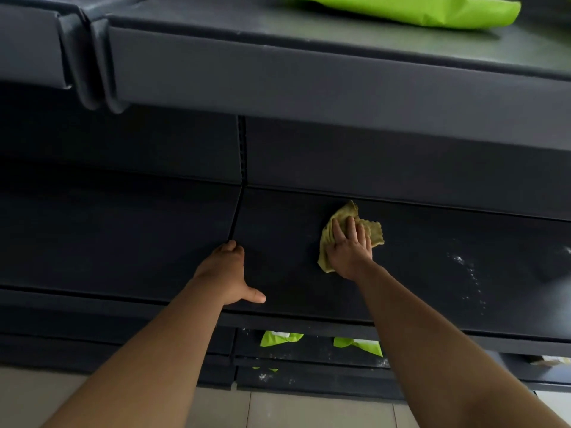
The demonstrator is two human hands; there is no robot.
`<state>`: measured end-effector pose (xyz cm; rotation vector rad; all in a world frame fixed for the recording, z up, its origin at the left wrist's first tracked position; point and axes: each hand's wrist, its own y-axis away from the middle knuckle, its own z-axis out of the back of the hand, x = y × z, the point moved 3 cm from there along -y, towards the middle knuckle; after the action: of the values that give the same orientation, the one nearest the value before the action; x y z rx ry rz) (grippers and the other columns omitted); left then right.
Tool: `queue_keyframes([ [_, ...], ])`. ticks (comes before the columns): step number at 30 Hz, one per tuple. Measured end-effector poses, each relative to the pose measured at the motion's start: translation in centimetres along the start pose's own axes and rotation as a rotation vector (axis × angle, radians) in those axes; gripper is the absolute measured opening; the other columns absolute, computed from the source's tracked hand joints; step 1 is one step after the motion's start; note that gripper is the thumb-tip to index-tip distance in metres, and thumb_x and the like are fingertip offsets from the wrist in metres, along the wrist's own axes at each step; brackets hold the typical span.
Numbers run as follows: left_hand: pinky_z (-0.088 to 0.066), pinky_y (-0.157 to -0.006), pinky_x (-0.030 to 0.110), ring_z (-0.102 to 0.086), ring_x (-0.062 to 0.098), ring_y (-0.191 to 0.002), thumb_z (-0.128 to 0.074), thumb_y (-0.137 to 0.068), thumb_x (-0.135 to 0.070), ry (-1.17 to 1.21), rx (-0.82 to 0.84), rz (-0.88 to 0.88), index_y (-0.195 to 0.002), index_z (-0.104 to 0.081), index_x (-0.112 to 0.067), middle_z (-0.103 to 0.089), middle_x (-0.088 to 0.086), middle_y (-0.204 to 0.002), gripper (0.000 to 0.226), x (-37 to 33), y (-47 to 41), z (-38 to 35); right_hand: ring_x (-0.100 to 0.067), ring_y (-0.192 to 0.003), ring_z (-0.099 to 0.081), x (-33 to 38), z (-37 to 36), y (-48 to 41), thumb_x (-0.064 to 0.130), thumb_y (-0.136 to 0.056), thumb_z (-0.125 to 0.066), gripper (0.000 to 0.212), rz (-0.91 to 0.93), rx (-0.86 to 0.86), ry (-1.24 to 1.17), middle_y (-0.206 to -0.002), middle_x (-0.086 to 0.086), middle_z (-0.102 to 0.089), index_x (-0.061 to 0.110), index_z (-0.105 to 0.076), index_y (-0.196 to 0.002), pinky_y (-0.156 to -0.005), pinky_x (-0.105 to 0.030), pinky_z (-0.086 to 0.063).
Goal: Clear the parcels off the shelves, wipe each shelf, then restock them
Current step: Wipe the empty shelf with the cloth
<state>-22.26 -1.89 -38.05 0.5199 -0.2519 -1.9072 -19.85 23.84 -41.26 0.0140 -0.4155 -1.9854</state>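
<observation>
Lime-green plastic parcel (417, 10), top dark metal shelf (309, 72): cropped by upper edge. Two green parcels (279, 338) below: mostly hidden behind middle shelf (309, 322).

Both bare forearms reach forward from the lower edge of view, roughly parallel. The left hand (227, 273) lies back-up, thumb stuck out to the right. Its fingers look bent under at the tips, though foreshortening hides them. The right hand (349, 251) is farther forward, palm down, its fingers (338, 231) stretched and slightly spread, pressing flat.
</observation>
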Motion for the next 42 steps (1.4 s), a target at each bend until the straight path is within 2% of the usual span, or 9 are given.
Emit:
queue_keyframes([
  [6, -0.012, -0.119, 0.035, 0.002, 0.018, -0.147, -0.073, -0.067, -0.063, 0.045, -0.016, -0.02, -0.153, 0.001, -0.014, 0.008, -0.001, -0.16, 0.123, 0.5, 0.0, -0.5, -0.029, -0.147, 0.017, 4.1, -0.2, -0.9, 0.039, -0.098, -0.028, 0.063, 0.173, 0.024, 0.008, -0.161, -0.005, 0.018, 0.033, 0.0, -0.154, -0.12, -0.043, 0.007],
  [13, -0.007, -0.118, 0.03, 0.004, 0.007, -0.146, -0.07, -0.061, -0.071, 0.2, -0.149, -0.066, -0.153, -0.007, -0.024, 0.003, -0.012, -0.16, 0.121, 2.2, 0.6, -1.8, -0.019, -0.148, 0.012, 6.6, -1.4, 1.4, 0.025, -0.097, -0.036, 0.059, 0.531, -0.005, -0.045, -0.162, 0.004, 0.005, 0.037, -0.018, -0.152, -0.118, -0.033, 0.009],
  [15, -0.006, -0.118, 0.029, 0.002, 0.005, -0.145, -0.067, -0.06, -0.075, 0.246, -0.22, -0.067, -0.153, -0.011, -0.026, -0.001, -0.015, -0.159, 0.119, 2.4, 0.9, -2.4, -0.017, -0.148, 0.003, 4.8, -1.1, 1.7, 0.031, -0.099, -0.04, 0.051, 0.531, -0.039, -0.137, -0.161, 0.006, -0.005, 0.039, -0.029, -0.148, -0.118, -0.033, 0.002],
  [17, -0.003, -0.117, 0.027, 0.001, 0.004, -0.145, -0.059, -0.062, -0.08, 0.242, -0.297, -0.064, -0.152, -0.013, -0.027, -0.003, -0.015, -0.159, 0.114, 2.3, 1.0, -2.8, -0.022, -0.144, -0.009, 2.6, -0.4, 1.6, 0.035, -0.098, -0.043, 0.048, 0.428, -0.121, -0.193, -0.157, 0.001, -0.015, 0.038, -0.036, -0.145, -0.117, -0.034, -0.007],
  [20, 0.002, -0.115, 0.023, -0.001, 0.005, -0.146, -0.036, -0.069, -0.085, 0.178, -0.419, -0.059, -0.152, -0.016, -0.026, -0.007, -0.012, -0.159, 0.104, 1.9, 1.0, -3.6, -0.031, -0.141, -0.018, 0.6, 0.2, 0.6, 0.038, -0.1, -0.038, 0.05, 0.294, -0.209, -0.078, -0.154, -0.009, -0.019, 0.032, -0.03, -0.149, -0.116, -0.038, -0.015],
  [23, 0.002, -0.117, 0.024, -0.004, 0.008, -0.146, -0.02, -0.08, -0.078, 0.088, -0.506, -0.058, -0.152, -0.017, -0.022, -0.01, -0.007, -0.16, 0.091, 1.6, 0.8, -4.1, -0.033, -0.144, -0.015, 1.0, 1.0, -1.2, 0.037, -0.101, -0.031, 0.054, 0.226, -0.177, -0.009, -0.159, -0.008, -0.01, 0.027, -0.019, -0.153, -0.118, -0.042, -0.012],
  [30, 0.001, -0.116, 0.021, -0.011, 0.007, -0.146, -0.02, -0.096, -0.056, 0.034, -0.618, -0.055, -0.15, -0.024, -0.022, -0.018, -0.007, -0.158, 0.065, 1.8, 0.4, -4.7, -0.025, -0.149, 0.011, 6.2, 1.7, -5.1, 0.034, -0.1, -0.029, 0.061, 0.232, -0.016, 0.039, -0.162, -0.004, 0.012, 0.029, -0.003, -0.155, -0.121, -0.042, -0.001],
  [35, 0.0, -0.117, 0.022, -0.012, 0.007, -0.146, -0.02, -0.097, -0.054, 0.017, -0.636, -0.046, -0.151, -0.023, -0.022, -0.019, -0.007, -0.158, 0.062, 1.9, 0.2, -4.8, -0.025, -0.148, 0.013, 10.6, 1.5, -5.9, 0.033, -0.098, -0.029, 0.062, 0.309, 0.051, 0.073, -0.161, 0.001, 0.016, 0.037, -0.001, -0.154, -0.12, -0.04, 0.002],
  [42, -0.004, -0.119, 0.024, -0.013, 0.007, -0.146, -0.021, -0.097, -0.053, 0.001, -0.625, -0.039, -0.15, -0.024, -0.023, -0.019, -0.007, -0.158, 0.062, 1.9, 0.0, -4.8, -0.025, -0.148, 0.014, 15.1, 0.6, -5.5, 0.039, -0.099, -0.023, 0.056, 0.48, 0.08, 0.15, -0.162, -0.001, 0.014, 0.043, -0.003, -0.152, -0.12, -0.043, 0.003],
])
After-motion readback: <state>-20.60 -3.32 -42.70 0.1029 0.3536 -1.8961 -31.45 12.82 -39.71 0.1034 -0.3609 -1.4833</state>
